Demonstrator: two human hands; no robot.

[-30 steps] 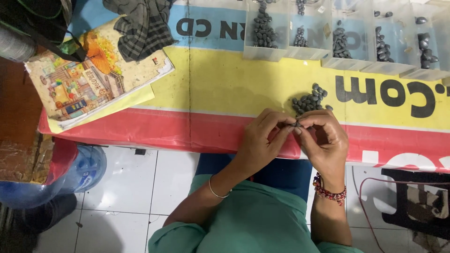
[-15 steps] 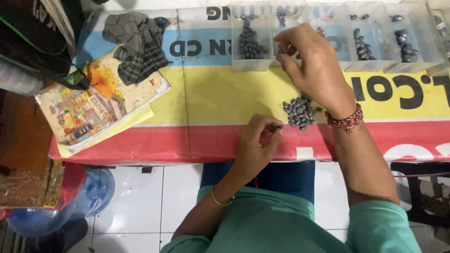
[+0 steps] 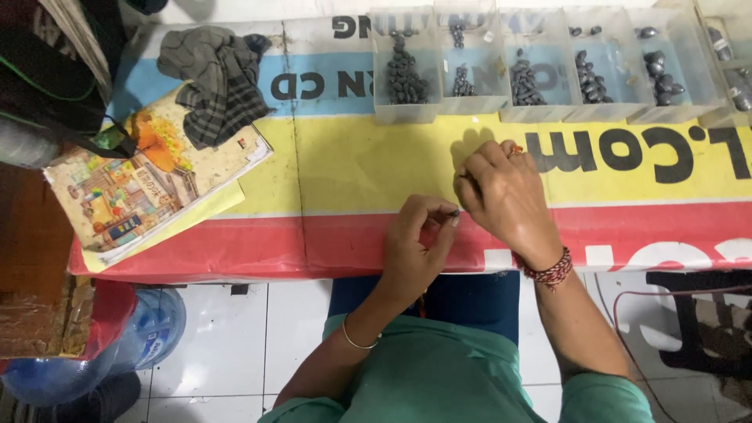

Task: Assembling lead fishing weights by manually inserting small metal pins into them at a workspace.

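Over the counter (image 3: 352,168), seen from the head camera, both hands work close together near the front edge. Left hand (image 3: 415,243) — grip pinched on a small dark bead (image 3: 455,211) between thumb and fingertips. Right hand (image 3: 505,196) lies knuckles up just beside it, fingers curled; what its grip holds cannot be told. Clear trays (image 3: 548,70) of dark beads stand along the far edge. A picture book (image 3: 141,188) and striped cloth (image 3: 215,82) lie to the left.

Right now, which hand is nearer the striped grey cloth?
Left. The left hand lies right of and below the striped grey cloth; the right hand sits farther right.
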